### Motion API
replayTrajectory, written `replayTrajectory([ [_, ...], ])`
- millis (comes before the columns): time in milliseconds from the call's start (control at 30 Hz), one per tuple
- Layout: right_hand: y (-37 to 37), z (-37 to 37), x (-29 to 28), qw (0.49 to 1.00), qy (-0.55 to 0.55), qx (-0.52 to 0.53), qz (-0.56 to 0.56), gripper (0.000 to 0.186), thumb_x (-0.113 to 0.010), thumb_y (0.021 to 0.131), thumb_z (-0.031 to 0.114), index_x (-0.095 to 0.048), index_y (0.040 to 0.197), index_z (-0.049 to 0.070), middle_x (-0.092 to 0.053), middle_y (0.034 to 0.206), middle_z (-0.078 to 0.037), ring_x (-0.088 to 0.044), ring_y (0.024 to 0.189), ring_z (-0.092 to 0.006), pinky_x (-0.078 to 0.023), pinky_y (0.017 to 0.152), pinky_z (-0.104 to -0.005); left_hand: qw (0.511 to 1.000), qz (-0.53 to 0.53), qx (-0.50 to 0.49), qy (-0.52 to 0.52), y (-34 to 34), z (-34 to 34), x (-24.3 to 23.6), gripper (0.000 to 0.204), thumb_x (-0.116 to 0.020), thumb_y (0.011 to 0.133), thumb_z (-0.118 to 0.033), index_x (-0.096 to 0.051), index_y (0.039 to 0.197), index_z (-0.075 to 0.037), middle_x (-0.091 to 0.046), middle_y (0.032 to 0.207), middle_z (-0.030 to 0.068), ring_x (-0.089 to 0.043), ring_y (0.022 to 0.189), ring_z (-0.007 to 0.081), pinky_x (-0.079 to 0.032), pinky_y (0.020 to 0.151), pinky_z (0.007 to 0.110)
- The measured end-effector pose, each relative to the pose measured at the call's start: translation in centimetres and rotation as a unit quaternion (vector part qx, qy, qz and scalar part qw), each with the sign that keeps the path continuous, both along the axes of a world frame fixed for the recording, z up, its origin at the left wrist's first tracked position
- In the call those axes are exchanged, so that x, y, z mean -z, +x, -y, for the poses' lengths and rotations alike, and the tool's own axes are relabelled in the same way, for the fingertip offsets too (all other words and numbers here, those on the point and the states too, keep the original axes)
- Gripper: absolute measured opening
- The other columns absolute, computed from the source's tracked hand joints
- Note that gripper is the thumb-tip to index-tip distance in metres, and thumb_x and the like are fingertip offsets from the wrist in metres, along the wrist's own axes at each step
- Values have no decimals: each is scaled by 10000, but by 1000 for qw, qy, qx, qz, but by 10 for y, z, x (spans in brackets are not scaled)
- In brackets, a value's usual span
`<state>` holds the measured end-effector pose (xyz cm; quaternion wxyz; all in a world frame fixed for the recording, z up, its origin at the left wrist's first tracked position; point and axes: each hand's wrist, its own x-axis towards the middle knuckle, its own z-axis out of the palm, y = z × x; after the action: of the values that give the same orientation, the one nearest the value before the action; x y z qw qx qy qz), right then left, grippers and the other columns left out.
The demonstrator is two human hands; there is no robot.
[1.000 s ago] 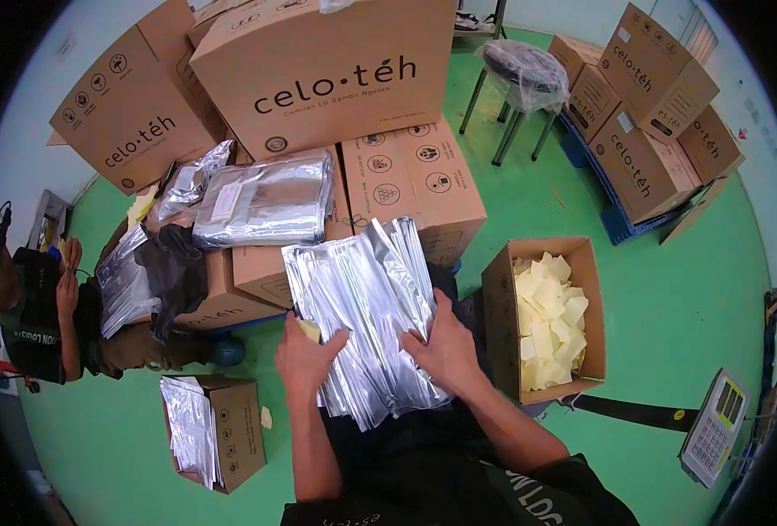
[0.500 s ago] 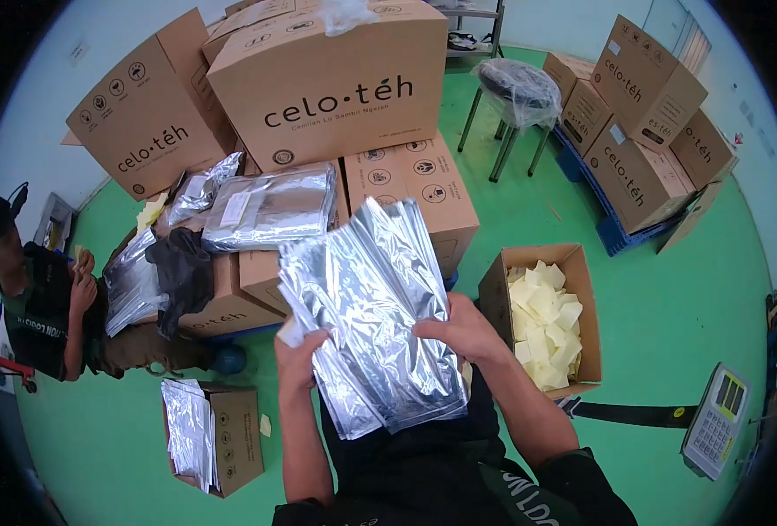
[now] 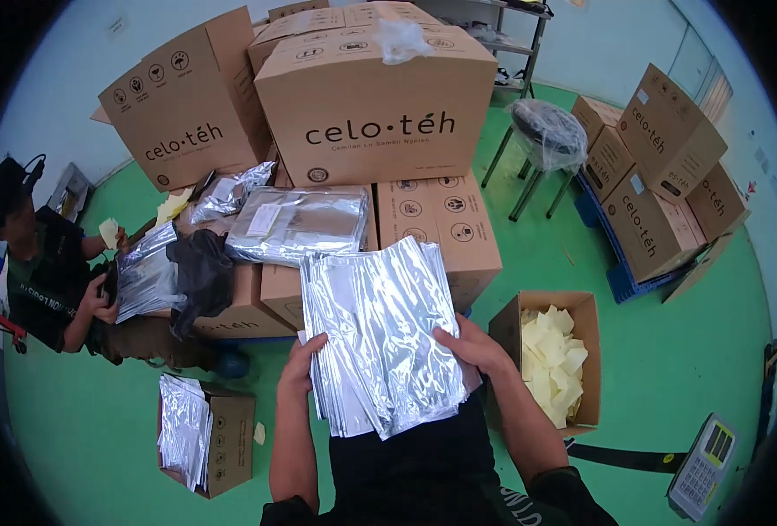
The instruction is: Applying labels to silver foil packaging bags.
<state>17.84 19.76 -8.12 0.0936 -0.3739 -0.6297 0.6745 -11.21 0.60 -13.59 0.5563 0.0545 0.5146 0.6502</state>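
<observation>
A thick stack of silver foil pouches (image 3: 386,337) is held up in front of my body, its sheets slightly fanned. My left hand (image 3: 302,361) is closed on the stack's left edge, thumb on top. At the right edge my right hand (image 3: 476,344) grips the same stack, its thumb lying across the foil and its fingers hidden underneath. Just beyond the stack, a wrapped silver foil bundle (image 3: 305,219) with a white label lies on cartons.
To my right stands an open carton (image 3: 592,386) of pale yellow paper pieces; a scale display (image 3: 704,465) is beyond. An open carton (image 3: 233,451) with foil pouches sits left. A co-worker (image 3: 51,263) sits far left. Large cartons (image 3: 375,105) rise ahead, with a plastic-covered stool (image 3: 542,131) rightward.
The pouch stack now lies flatter and more even between my hands. The view has shifted, and the co-worker's hands have moved apart, one holding up a yellow piece.
</observation>
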Motion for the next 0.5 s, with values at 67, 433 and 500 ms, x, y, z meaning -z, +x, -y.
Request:
replayTrajectory([
  [67,0,3,-21,990,-139,25,-15,562,-537,1030,306,-387,1453,-33,-591,1293,-164,-571,1158,-221,-433,1027,-359,1000,-14,11,-16,-5,8,6,607,-736,848,-234,-516,1349,28,-666,1192,164,-684,1021,269,-563,903,407],
  [433,-30,44,26,924,337,166,69,642,-603,950,234,-336,1439,-85,-498,1324,-301,-506,1229,-410,-369,1076,-465,992,98,-73,10,35,-10,23,493,-588,869,-295,-616,1236,32,-696,1076,143,-690,926,257,-559,835,385],
  [500,-32,30,21,946,254,197,-39,676,-639,933,230,-327,1434,-101,-483,1321,-317,-488,1228,-443,-361,1087,-461,993,83,-78,23,36,-14,38,517,-576,868,-329,-616,1233,33,-694,1068,143,-688,903,261,-558,830,382],
])
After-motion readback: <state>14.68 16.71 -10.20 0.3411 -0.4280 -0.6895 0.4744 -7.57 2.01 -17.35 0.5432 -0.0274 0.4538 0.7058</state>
